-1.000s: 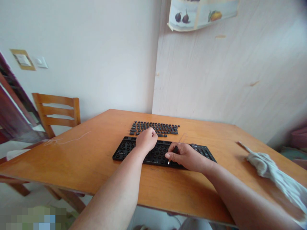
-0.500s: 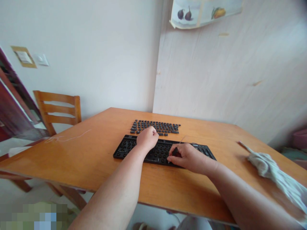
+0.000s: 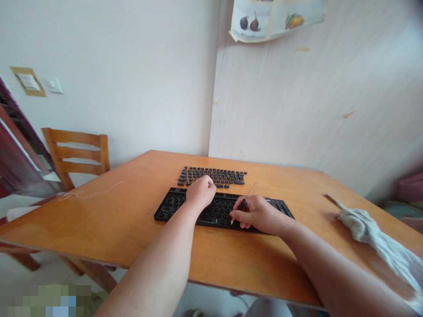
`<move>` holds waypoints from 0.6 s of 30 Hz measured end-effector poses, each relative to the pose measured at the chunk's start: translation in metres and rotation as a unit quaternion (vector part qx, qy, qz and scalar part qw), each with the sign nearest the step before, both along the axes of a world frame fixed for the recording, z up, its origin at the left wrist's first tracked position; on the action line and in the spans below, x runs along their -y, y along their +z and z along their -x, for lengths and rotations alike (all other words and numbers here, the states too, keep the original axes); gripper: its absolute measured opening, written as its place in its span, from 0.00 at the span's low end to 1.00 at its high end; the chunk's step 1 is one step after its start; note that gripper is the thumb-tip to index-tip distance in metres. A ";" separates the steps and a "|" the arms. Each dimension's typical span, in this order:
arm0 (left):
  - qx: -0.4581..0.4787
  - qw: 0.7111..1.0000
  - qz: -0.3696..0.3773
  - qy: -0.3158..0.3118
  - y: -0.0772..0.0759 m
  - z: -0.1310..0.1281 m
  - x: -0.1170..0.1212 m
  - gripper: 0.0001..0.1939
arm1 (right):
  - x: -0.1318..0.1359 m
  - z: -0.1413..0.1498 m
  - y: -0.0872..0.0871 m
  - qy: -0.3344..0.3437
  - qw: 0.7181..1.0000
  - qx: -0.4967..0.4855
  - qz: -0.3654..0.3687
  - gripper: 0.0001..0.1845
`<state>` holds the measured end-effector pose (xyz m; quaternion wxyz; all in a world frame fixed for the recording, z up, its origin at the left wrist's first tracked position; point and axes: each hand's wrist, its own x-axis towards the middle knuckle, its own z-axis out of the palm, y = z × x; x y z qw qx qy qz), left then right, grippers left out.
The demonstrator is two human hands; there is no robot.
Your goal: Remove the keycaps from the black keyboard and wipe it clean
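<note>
A black keyboard base with its main keys off lies on the table, showing rows of bare key sockets. My left hand rests curled over its back left part; the fingers are closed, and what they hold, if anything, is hidden. In my right hand is a slim pen-like tool with a dark grip, a clear thin shaft and a pale tip. Thumb and fingers pinch it, its tip down at the sockets right of the middle. Behind the base, loose black keycaps lie in keyboard-like rows, partly covered by my left hand.
The wooden table reaches back to the wall. On its right lie a crumpled pale cloth and a thin stick beside it. A wooden chair stands at the left. A fruit picture hangs above.
My right hand has turned a little, and more of the pen-like tool shows between the fingers. The left hand keeps its place on the keyboard base. The whole view has shifted slightly.
</note>
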<state>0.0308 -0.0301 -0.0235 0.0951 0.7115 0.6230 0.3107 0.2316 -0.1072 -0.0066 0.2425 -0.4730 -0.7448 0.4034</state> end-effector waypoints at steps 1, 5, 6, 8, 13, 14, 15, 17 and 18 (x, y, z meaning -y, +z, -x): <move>0.001 1.000 -0.001 0.000 0.000 0.000 0.000 0.06 | -0.001 0.000 0.000 -0.002 1.000 -0.006 0.009 0.15; 0.000 1.000 0.003 0.002 0.000 0.000 0.000 0.07 | -0.004 -0.002 -0.002 -0.010 0.999 -0.032 0.027 0.16; 0.000 1.000 0.004 0.002 -0.001 0.000 0.000 0.07 | -0.005 -0.002 -0.003 -0.010 0.999 -0.038 0.029 0.16; 0.000 1.000 0.006 0.003 -0.001 0.000 0.000 0.07 | -0.007 -0.003 -0.006 -0.009 0.998 -0.051 0.033 0.16; 0.001 1.000 0.014 0.000 0.001 0.000 0.001 0.07 | -0.011 -0.004 -0.010 -0.023 0.995 -0.079 0.054 0.17; 0.001 1.000 0.015 0.000 0.001 0.000 0.001 0.07 | -0.011 -0.004 -0.010 -0.025 0.995 -0.081 0.059 0.17; 0.002 1.000 0.016 0.000 0.001 0.000 0.001 0.07 | -0.011 -0.004 -0.009 -0.026 0.994 -0.080 0.063 0.18; 0.002 1.000 0.014 0.001 0.001 0.000 0.001 0.07 | -0.009 -0.005 -0.006 -0.018 0.995 -0.074 0.068 0.18; 0.003 1.000 0.013 0.001 0.001 0.000 0.001 0.07 | -0.008 -0.006 -0.004 -0.011 0.995 -0.072 0.068 0.17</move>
